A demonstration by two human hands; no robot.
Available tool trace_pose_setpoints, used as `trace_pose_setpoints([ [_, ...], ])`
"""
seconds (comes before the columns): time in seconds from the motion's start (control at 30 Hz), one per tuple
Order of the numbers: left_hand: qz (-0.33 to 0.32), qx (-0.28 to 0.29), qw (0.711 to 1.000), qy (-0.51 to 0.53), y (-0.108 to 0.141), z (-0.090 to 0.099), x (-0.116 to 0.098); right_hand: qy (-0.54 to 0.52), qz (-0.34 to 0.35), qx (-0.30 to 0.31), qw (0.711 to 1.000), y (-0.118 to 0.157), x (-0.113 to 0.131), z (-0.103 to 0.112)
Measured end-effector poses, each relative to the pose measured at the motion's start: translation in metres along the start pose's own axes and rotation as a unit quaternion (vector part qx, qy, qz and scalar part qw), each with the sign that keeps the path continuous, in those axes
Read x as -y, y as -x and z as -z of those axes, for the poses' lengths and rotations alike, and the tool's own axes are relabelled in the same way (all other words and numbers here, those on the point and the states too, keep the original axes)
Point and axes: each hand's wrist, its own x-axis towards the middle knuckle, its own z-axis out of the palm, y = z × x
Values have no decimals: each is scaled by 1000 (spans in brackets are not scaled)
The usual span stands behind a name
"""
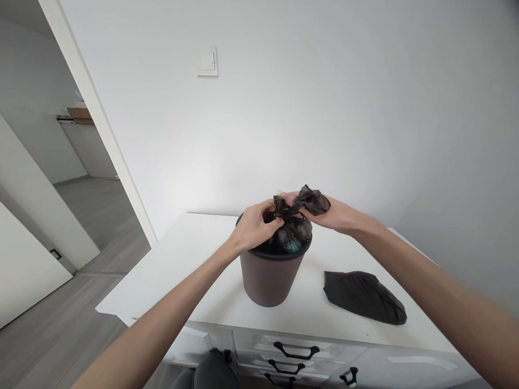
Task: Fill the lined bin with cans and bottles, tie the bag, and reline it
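Observation:
A brown trash can (271, 280) with a black rim stands on the white cabinet top. Inside it sits a black plastic garbage bag (291, 237), thin enough to show pale and bluish-green contents. Its neck is gathered and twisted into what looks like a knot above the rim. My left hand (257, 224) grips the gathered plastic at the left with thumb and fingers. From behind and to the right, my right hand (324, 215) grasps the bag's top end, partly hidden by the plastic. A folded black plastic bag (365, 297) lies to the right of the can.
The white cabinet (162, 270) has several black handles (295, 351) along its front. A pale wall with a light switch (207, 61) rises behind it. On the left, a doorway (109, 140) opens onto a grey floor and a cardboard box (80, 115).

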Motion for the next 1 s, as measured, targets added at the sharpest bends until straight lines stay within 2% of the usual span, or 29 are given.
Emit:
trace_pose_setpoints([
  [0.17, 3, 36, 999, 1, -6, 1, 6, 91, 18, 110, 990, 13, -3, 26],
  [0.23, 21, 36, 999, -4, -7, 1, 7, 115, 41, 127, 984, 18, -8, 30],
  [0.3, 35, 37, 999, 10, -7, 2, 6, 130, 81, 94, 984, 21, -17, 29],
  [0.43, 11, 26, 999, 37, 0, 2, -2, 183, 121, -53, 974, 21, -39, 12],
  [0.53, -23, 61, 997, 37, 10, 4, -11, 219, 165, -185, 944, 16, -50, -7],
  [0.63, 14, 78, 995, 65, 17, 7, -17, 205, 251, -284, 902, 10, -55, -25],
  [0.77, 99, 18, 983, 152, 16, 8, -21, 234, 331, -328, 853, 6, -52, -42],
  [0.87, 138, -2, 971, 195, 13, 7, -23, 286, 315, -366, 828, 5, -46, -47],
  [0.93, 155, -17, 965, 210, 13, 7, -22, 315, 281, -334, 842, 6, -42, -46],
  [1.0, 153, -40, 968, 196, 13, 8, -18, 333, 248, -259, 872, 9, -40, -43],
])
